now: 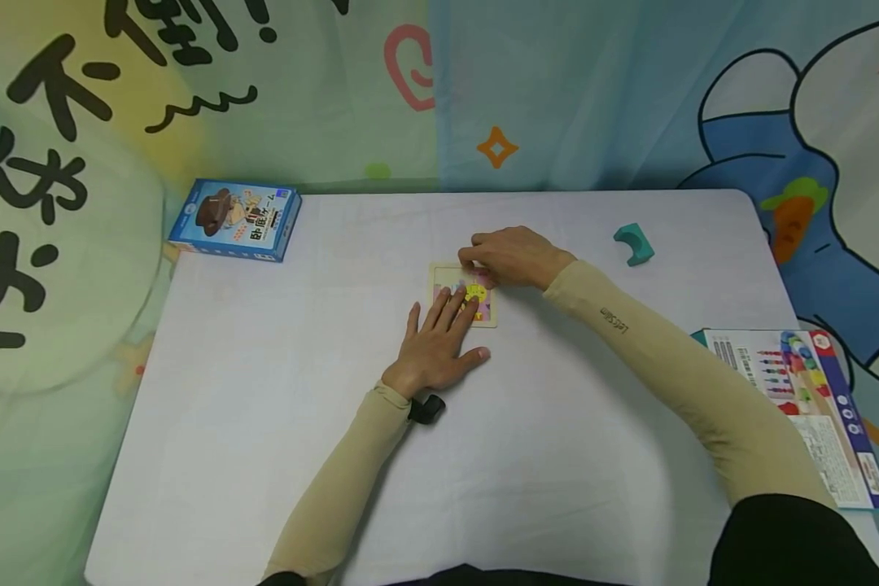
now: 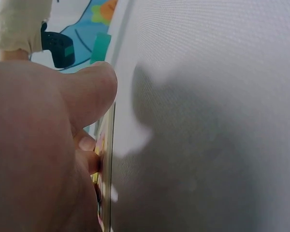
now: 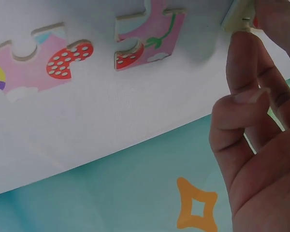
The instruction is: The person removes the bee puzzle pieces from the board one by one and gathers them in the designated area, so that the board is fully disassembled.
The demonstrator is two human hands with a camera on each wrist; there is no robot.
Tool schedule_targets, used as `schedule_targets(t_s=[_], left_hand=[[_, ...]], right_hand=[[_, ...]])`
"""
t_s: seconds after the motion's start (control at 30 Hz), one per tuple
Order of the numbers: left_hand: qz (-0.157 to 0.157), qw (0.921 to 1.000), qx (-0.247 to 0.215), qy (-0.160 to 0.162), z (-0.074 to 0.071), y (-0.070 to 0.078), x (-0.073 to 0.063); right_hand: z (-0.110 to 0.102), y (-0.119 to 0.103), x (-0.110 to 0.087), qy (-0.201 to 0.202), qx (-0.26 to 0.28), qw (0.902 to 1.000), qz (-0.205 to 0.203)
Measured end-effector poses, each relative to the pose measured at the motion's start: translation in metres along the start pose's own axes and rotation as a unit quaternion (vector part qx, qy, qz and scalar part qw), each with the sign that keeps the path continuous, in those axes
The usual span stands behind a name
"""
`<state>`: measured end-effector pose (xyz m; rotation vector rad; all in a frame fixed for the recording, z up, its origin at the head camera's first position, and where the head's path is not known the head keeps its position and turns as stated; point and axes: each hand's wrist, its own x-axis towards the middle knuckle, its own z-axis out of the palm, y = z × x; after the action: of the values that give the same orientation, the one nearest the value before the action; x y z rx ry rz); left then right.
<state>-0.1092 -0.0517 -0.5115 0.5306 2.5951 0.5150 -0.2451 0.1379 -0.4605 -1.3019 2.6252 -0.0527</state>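
A small square puzzle [image 1: 489, 319] with a pale border and a yellow animal picture lies on the white table. My left hand [image 1: 435, 350] rests on its lower left part with fingers straight and spread. At its top edge is my right hand [image 1: 516, 256], fingers bent. In the right wrist view, the thumb and fingertips pinch a small pale-edged puzzle piece [image 3: 238, 17], mostly hidden. Two loose pink puzzle pieces with strawberry parts, one at the left [image 3: 38, 67] and one nearer the hand [image 3: 159, 41], lie on the table there.
A blue game box [image 1: 238, 218] lies at the back left corner. On the back right is a green arch-shaped block [image 1: 634, 244]. A larger printed box [image 1: 813, 407] lies at the right edge, partly under the right arm. A cartoon curtain [image 1: 557, 98] hangs behind the table.
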Motion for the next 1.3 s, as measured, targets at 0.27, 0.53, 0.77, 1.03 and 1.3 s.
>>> schedule_targets(t_s=[0.27, 0.53, 0.77, 1.03, 1.3], left_hand=[[-0.002, 1.0000, 0.004, -0.002, 0.001, 0.000, 0.000], [-0.003, 1.0000, 0.005, -0.006, 0.000, 0.001, 0.001], [-0.006, 0.9999, 0.013, -0.007, -0.005, 0.004, -0.002], [-0.005, 0.9998, 0.017, -0.010, -0.008, 0.007, -0.005], [-0.010, 0.9998, 0.013, -0.009, -0.009, 0.008, -0.005]], right_hand=[[0.001, 0.003, 0.001, -0.005, 0.063, 0.9977, 0.024], [0.004, 0.007, -0.008, 0.003, 0.144, 0.9875, 0.063], [0.008, 0.011, -0.014, 0.016, 0.194, 0.9760, 0.098], [0.013, 0.012, -0.017, 0.029, 0.253, 0.9608, 0.110], [0.020, 0.013, -0.017, 0.022, 0.274, 0.9546, 0.113]])
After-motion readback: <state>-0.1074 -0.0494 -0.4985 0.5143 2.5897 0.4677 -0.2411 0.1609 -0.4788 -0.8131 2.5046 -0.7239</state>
